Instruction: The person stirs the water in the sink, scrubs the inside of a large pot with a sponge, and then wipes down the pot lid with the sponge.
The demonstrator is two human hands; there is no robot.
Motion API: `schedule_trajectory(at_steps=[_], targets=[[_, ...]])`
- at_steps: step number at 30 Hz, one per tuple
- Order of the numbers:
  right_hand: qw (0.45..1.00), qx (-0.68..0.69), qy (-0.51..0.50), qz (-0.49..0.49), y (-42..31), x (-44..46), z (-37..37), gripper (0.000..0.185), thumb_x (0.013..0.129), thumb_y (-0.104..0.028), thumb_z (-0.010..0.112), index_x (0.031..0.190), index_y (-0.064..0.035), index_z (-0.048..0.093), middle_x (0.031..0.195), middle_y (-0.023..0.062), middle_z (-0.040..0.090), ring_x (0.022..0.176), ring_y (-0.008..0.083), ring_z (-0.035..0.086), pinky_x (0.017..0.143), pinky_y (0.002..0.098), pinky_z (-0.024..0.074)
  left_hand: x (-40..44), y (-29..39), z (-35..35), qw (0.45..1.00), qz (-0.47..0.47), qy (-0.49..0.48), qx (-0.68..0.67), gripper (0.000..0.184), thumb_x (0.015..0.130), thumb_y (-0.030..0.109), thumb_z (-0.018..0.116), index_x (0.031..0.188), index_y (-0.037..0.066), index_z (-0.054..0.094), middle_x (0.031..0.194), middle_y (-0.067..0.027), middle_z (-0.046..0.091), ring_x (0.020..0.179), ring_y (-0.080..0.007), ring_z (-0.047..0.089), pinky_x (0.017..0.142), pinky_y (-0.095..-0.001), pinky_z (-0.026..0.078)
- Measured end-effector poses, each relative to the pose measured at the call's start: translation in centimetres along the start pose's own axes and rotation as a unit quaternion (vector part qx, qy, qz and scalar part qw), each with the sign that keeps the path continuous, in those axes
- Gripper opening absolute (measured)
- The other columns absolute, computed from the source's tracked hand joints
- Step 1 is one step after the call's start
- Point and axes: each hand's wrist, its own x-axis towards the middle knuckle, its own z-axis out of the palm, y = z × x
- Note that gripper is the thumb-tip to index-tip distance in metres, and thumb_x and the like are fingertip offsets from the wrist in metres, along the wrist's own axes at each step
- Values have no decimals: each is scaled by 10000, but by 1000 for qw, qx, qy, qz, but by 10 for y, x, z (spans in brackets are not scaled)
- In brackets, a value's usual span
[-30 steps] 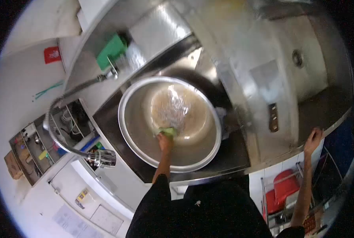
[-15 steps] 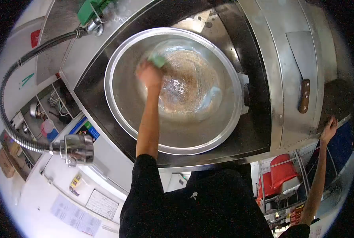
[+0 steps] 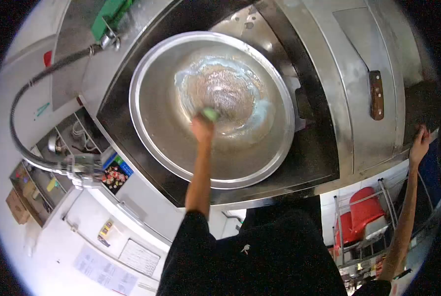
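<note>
So your left hand [image 3: 202, 127] is down inside the big metal basin [image 3: 156, 123], a bit left of center in the frame, with your fingers clamped on a green scrubber [image 3: 210, 114] (pretty blurry there, so don't ask me about each finger). The scrubber's right by the brownish bottom, where bluish-white streaks [image 3: 260, 111] make a rough ring. The basin sits on the dark worktop [image 3: 302, 170], taking up most of the middle.

Your right hand [image 3: 419, 148] is way over at the right side of the frame, at the counter edge; can't tell if those fingers are gripping it or just resting. Above it and to the left there's a cleaver [image 3: 364, 44] lying on the metal ledge, and a spray tap [image 3: 84, 170] hangs at mid-left.
</note>
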Motion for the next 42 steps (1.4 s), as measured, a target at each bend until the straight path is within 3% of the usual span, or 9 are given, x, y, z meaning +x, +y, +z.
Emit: schedule_trajectory(at_steps=[3,7,16,19,21,26,33,37,42], targets=[[992,-90,26,-80,-3,0,-3,374,974,-242,430,1225,12,542,1252,190,537,1204,319,459,1035,367,325,-32,9,37,982,173,50,-55,175,726,160,654,846,34,636,811,-175,656,728,-358,641,675,-458,504],[970,-143,65,-188,-4,-5,-9,374,976,-272,434,1199,-5,572,1240,185,551,1221,308,449,1058,379,302,28,33,7,991,87,16,-105,242,679,159,687,880,33,635,823,-184,655,746,-386,634,674,-480,498],[999,-12,-22,33,4,-4,-12,434,972,-338,447,1183,20,573,1196,178,584,1115,273,532,985,337,374,24,-21,18,995,90,-31,-30,236,675,71,635,894,-15,620,881,-199,636,814,-367,626,720,-447,509],[967,-130,51,-215,5,1,-6,394,983,-302,440,1162,18,582,1145,126,600,1068,226,554,939,328,403,-16,33,5,973,121,-61,-186,202,698,-8,574,894,-18,618,1047,-228,626,953,-360,614,835,-426,496],[998,12,59,29,-33,-2,-6,401,983,-305,441,1193,11,570,1171,126,590,1082,229,551,947,328,401,-26,64,26,970,173,-66,-156,208,701,-13,564,902,-13,617,1065,-236,616,979,-369,600,852,-433,484],[994,-66,86,31,18,9,1,481,951,-352,497,1240,32,521,1225,186,567,1119,273,544,967,342,391,131,156,22,928,335,110,-119,237,683,30,592,916,-10,602,941,-208,614,867,-373,591,776,-447,472],[995,46,84,5,-45,-4,-10,395,962,-296,476,1175,18,585,1195,158,593,1143,261,527,1002,329,361,65,-78,-23,922,247,-12,299,291,815,203,571,1050,31,569,854,-146,613,805,-295,615,616,-426,517],[993,-73,84,-29,-24,4,3,387,955,-325,466,1162,-32,612,1204,137,593,1203,308,472,1057,359,302,-90,-28,13,933,258,-248,35,502,752,181,614,1215,10,521,1194,-228,552,1082,-396,535,940,-449,417],[994,-39,96,-16,-54,0,-6,405,947,-357,476,1165,-44,613,1205,142,591,1228,301,454,1043,367,321,-32,167,92,917,102,-162,-349,417,845,174,524,1193,-53,494,1086,-249,587,1018,-354,557,918,-392,410]])
